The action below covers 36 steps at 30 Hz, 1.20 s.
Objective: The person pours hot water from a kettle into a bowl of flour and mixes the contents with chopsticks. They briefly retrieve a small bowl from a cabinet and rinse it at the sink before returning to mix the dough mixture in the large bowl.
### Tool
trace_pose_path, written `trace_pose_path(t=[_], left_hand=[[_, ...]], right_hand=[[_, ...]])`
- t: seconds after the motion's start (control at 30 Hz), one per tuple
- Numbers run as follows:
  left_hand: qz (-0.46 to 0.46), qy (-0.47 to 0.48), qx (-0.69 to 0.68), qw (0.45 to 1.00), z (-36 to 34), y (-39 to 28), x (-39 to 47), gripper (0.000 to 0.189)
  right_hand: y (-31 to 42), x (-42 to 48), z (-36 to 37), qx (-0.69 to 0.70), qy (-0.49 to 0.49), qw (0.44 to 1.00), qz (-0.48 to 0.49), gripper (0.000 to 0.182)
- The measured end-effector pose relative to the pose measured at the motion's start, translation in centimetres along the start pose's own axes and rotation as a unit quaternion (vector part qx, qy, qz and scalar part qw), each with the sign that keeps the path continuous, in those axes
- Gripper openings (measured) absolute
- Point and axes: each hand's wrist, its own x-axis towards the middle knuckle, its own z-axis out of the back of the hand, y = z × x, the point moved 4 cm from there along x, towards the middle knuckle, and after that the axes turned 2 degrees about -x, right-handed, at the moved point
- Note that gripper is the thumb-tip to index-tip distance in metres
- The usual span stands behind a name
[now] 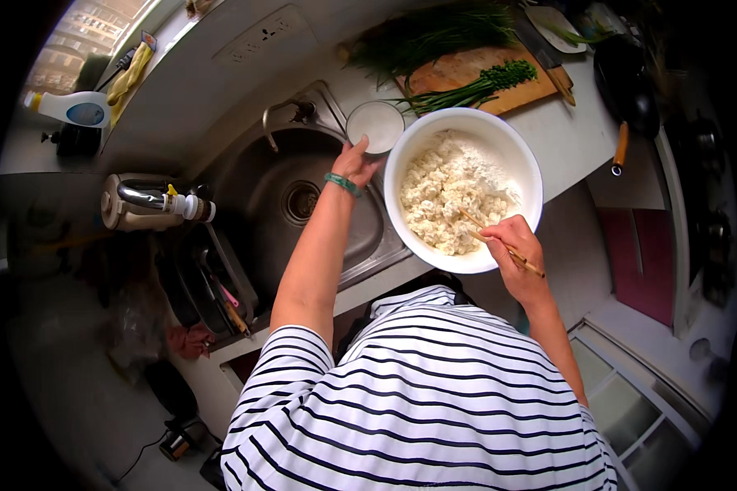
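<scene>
A large white basin (393,202) holds a crumbly mix of pale dough flakes and dry white flour (457,190). My right hand (517,253) grips a pair of wooden chopsticks (516,253) over the basin's near right rim, and their tips are in the dough. To the left of the basin, my left hand (355,167) is at the near edge of a small clear glass bowl (376,126). Its thumb lies over the bowl's rim, and the other fingers are outside, below it. The bowl looks whitish inside; its content cannot be made out. A green bangle circles my left wrist.
A stainless-steel sink (258,202) with a faucet (270,126) is at left. Behind the basin, chopped garlic chives (510,75) and a cleaver (543,52) lie on a wooden cutting board (454,67). A black wok (626,86) hangs its handle over the counter's right edge.
</scene>
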Motion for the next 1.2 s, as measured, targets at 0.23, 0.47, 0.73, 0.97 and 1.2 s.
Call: trace_pose_path(t=[0.23,0.47,0.73,0.97,1.2], left_hand=[[0.013,0.039,-0.002,0.999,2.2,0.9,4.4,0.084],[-0.022,0.0,0.073,0.997,3.6,0.8,3.1,0.084],[-0.015,0.033,0.25,0.968,-3.9,2.7,-16.4,0.032],[0.196,0.085,0.088,0.973,-6.3,12.3,-20.7,0.025],[0.207,0.045,0.01,0.977,-4.6,11.8,-22.7,0.023]], right_hand=[[-0.4,0.7,0.8,0.053,0.014,0.998,-0.036,0.009],[-1.5,1.5,1.7,0.151,0.026,0.986,-0.066,0.006],[1.1,2.6,0.7,-0.005,0.086,0.979,0.187,0.008],[2.6,1.3,-1.7,-0.042,0.176,0.927,0.329,0.023],[-2.0,1.5,5.1,0.02,0.148,0.967,0.206,0.008]])
